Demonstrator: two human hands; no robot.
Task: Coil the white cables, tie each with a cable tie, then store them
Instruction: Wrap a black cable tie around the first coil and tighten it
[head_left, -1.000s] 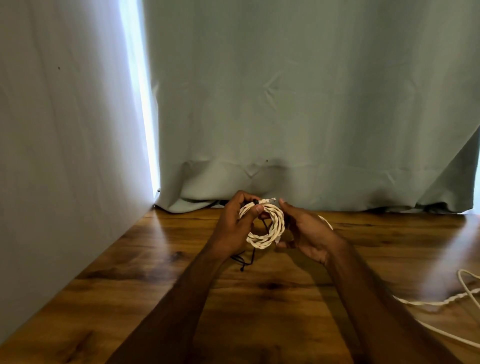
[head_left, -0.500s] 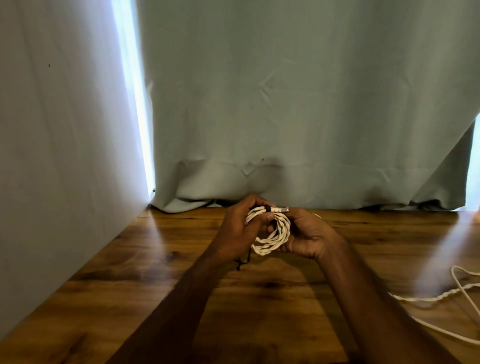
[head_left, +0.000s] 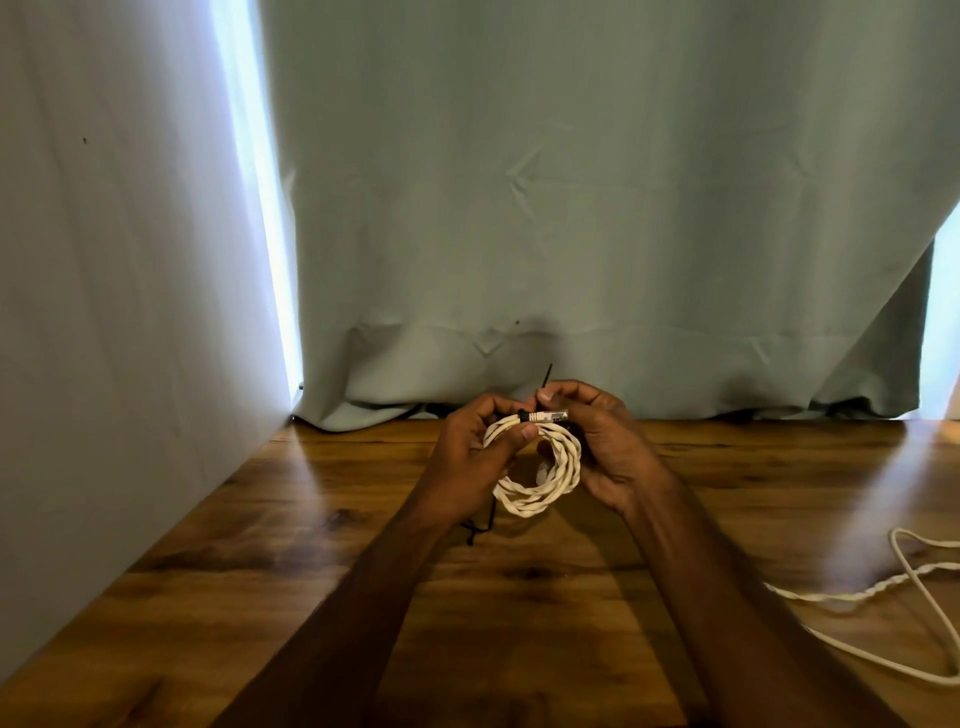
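coiled white cable (head_left: 540, 483) gripped by left hand (head_left: 467, 457); right hand (head_left: 608, 441) pinches black cable tie (head_left: 546, 378); above mid-table (head_left: 311, 597).

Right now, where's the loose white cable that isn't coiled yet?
Head view: the loose white cable lies on the wooden table at the far right edge, right of the right forearm, apart from the coiled cable held in both hands.

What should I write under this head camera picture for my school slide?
Two hands, left hand and right hand, hold a coiled white cable above a wooden table, pulling a black cable tie.
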